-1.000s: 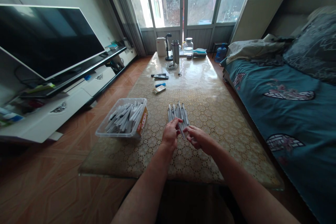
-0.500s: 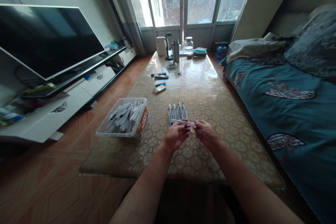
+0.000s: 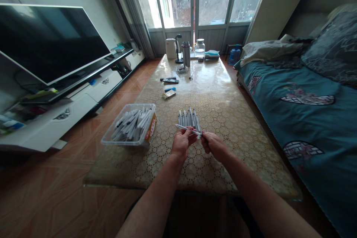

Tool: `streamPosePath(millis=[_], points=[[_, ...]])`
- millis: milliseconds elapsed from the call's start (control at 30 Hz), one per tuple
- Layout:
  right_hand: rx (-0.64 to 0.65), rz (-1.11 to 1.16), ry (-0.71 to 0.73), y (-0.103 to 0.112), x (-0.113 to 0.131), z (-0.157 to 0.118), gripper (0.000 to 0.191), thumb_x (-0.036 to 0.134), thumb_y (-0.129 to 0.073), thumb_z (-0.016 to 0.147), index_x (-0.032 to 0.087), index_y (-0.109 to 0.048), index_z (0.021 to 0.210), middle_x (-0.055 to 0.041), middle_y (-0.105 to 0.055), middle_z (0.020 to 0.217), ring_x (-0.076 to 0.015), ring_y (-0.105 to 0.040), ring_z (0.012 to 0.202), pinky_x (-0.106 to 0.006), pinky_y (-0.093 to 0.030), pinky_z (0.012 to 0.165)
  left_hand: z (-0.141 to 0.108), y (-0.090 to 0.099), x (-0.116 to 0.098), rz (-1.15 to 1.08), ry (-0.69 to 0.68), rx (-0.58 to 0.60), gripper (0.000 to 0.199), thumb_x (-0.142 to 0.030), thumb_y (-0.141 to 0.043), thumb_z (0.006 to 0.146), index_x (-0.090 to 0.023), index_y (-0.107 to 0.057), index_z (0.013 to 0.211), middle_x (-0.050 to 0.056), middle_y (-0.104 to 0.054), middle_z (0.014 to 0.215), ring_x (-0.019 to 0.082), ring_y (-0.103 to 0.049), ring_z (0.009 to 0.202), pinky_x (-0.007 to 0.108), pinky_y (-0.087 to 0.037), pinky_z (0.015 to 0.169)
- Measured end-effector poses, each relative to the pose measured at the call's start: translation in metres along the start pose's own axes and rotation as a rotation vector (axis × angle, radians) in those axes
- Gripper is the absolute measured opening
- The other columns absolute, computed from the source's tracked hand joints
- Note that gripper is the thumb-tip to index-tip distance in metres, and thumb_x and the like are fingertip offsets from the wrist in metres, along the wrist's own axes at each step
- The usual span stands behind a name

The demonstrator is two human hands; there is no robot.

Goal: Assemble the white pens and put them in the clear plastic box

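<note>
A slim white pen (image 3: 184, 128) is held between both hands, tilted with its left end higher. My left hand (image 3: 181, 144) is closed around its middle part. At the pen's right end, which looks dark, my right hand (image 3: 214, 144) pinches it. Just beyond my hands, a row of several white pens (image 3: 188, 118) lies side by side on the patterned table cover. To the left stands a clear plastic box (image 3: 129, 142) with an orange label, filled with many similar pens.
On the table (image 3: 240, 171), farther back, lie a small box (image 3: 169, 94), a blue object and dark remotes (image 3: 170, 80). A steel flask (image 3: 186, 54), kettle (image 3: 171, 48) and glass jug (image 3: 199, 48) stand at the far end. A bed (image 3: 306, 119) is at right.
Both hands have shifted slightly left. The pen has turned from nearly level to a steeper slant, its right end lower. The box and the row of pens stay in place.
</note>
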State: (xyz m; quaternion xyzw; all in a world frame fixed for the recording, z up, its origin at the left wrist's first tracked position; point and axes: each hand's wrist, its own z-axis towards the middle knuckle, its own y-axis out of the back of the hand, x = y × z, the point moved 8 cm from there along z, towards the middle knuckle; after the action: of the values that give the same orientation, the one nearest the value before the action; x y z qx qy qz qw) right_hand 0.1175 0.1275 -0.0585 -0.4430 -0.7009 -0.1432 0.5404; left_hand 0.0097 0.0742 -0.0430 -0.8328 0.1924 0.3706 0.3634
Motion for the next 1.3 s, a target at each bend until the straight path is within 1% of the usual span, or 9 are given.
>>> streamPosePath(millis=[267, 433, 500, 600, 700, 900, 1033, 1133, 1300], points=[[-0.027, 0.031, 0.067, -0.006, 0.002, -0.002, 0.038, 0.052, -0.057, 0.076, 0.020, -0.043, 0.065, 0.0084, -0.037, 0.050, -0.0041, -0.028, 0.036, -0.020, -0.023, 0.035, 0.003, 0.005, 0.006, -0.051, 0.030, -0.041, 0.012, -0.021, -0.067, 0.078, -0.013, -0.059, 0.081, 0.005, -0.068, 0.073, 0.013, -0.066, 0.060, 0.024, -0.053, 0.059], [-0.015, 0.062, 0.019, -0.011, 0.003, -0.007, 0.033, 0.043, -0.068, 0.069, 0.021, -0.044, 0.076, 0.0104, -0.038, 0.052, -0.0036, -0.028, 0.037, -0.017, -0.020, 0.036, 0.005, 0.009, 0.007, -0.067, 0.064, -0.065, 0.009, -0.019, -0.064, 0.081, -0.012, -0.058, 0.079, 0.004, -0.067, 0.069, 0.013, -0.065, 0.057, 0.023, -0.052, 0.057], [-0.012, 0.086, -0.039, -0.010, -0.002, -0.006, 0.032, 0.045, -0.065, 0.071, 0.021, -0.046, 0.079, 0.0091, -0.043, 0.055, -0.0033, -0.028, 0.036, -0.017, -0.019, 0.035, 0.005, 0.010, 0.009, -0.050, 0.086, -0.070, 0.008, -0.018, -0.062, 0.083, -0.012, -0.057, 0.079, 0.004, -0.066, 0.067, 0.012, -0.064, 0.055, 0.023, -0.052, 0.056], [-0.016, 0.040, -0.086, -0.007, -0.009, -0.002, 0.037, 0.054, -0.051, 0.080, 0.018, -0.046, 0.069, 0.0068, -0.041, 0.052, -0.0037, -0.027, 0.035, -0.019, -0.019, 0.034, 0.003, 0.008, 0.011, -0.019, 0.107, -0.064, 0.009, -0.018, -0.061, 0.084, -0.012, -0.057, 0.079, 0.004, -0.066, 0.067, 0.011, -0.064, 0.055, 0.022, -0.051, 0.054], [-0.027, -0.029, -0.032, -0.004, -0.009, 0.000, 0.040, 0.053, -0.051, 0.081, 0.019, -0.042, 0.061, 0.0076, -0.035, 0.047, -0.0046, -0.026, 0.035, -0.020, -0.020, 0.034, 0.001, 0.007, 0.012, -0.012, 0.106, -0.057, 0.009, -0.019, -0.062, 0.083, -0.012, -0.057, 0.079, 0.004, -0.067, 0.068, 0.012, -0.064, 0.055, 0.022, -0.051, 0.054], [-0.067, -0.025, 0.036, -0.007, -0.006, -0.003, 0.036, 0.051, -0.058, 0.076, 0.020, -0.043, 0.065, 0.0092, -0.034, 0.049, -0.0047, -0.027, 0.036, -0.020, -0.022, 0.035, 0.004, 0.008, 0.011, -0.035, 0.080, -0.051, 0.010, -0.018, -0.066, 0.080, -0.012, -0.057, 0.079, 0.005, -0.068, 0.071, 0.013, -0.065, 0.058, 0.023, -0.052, 0.056], [-0.095, 0.011, -0.056, -0.006, -0.011, -0.003, 0.033, 0.051, -0.059, 0.074, 0.020, -0.046, 0.074, 0.0085, -0.041, 0.051, -0.0046, -0.029, 0.035, -0.019, -0.021, 0.034, 0.006, 0.010, 0.011, -0.055, 0.072, -0.062, 0.009, -0.017, -0.065, 0.080, -0.013, -0.057, 0.079, 0.004, -0.067, 0.069, 0.012, -0.065, 0.057, 0.022, -0.052, 0.057], [-0.142, 0.007, -0.114, 0.001, -0.015, -0.001, 0.039, 0.056, -0.049, 0.080, 0.020, -0.045, 0.067, 0.0072, -0.039, 0.047, -0.0046, -0.027, 0.034, -0.019, -0.018, 0.033, 0.007, 0.010, 0.011, -0.055, 0.064, -0.053, 0.011, -0.018, -0.067, 0.078, -0.013, -0.057, 0.078, 0.004, -0.067, 0.071, 0.012, -0.065, 0.058, 0.022, -0.052, 0.058], [-0.072, 0.013, -0.020, -0.001, -0.009, 0.001, 0.038, 0.052, -0.055, 0.077, 0.021, -0.040, 0.062, 0.0092, -0.031, 0.045, -0.0046, -0.022, 0.035, -0.021, -0.017, 0.033, 0.007, 0.011, 0.012, -0.070, 0.066, -0.056, 0.012, -0.018, -0.068, 0.078, -0.013, -0.057, 0.078, 0.004, -0.067, 0.070, 0.012, -0.065, 0.057, 0.023, -0.052, 0.057]])
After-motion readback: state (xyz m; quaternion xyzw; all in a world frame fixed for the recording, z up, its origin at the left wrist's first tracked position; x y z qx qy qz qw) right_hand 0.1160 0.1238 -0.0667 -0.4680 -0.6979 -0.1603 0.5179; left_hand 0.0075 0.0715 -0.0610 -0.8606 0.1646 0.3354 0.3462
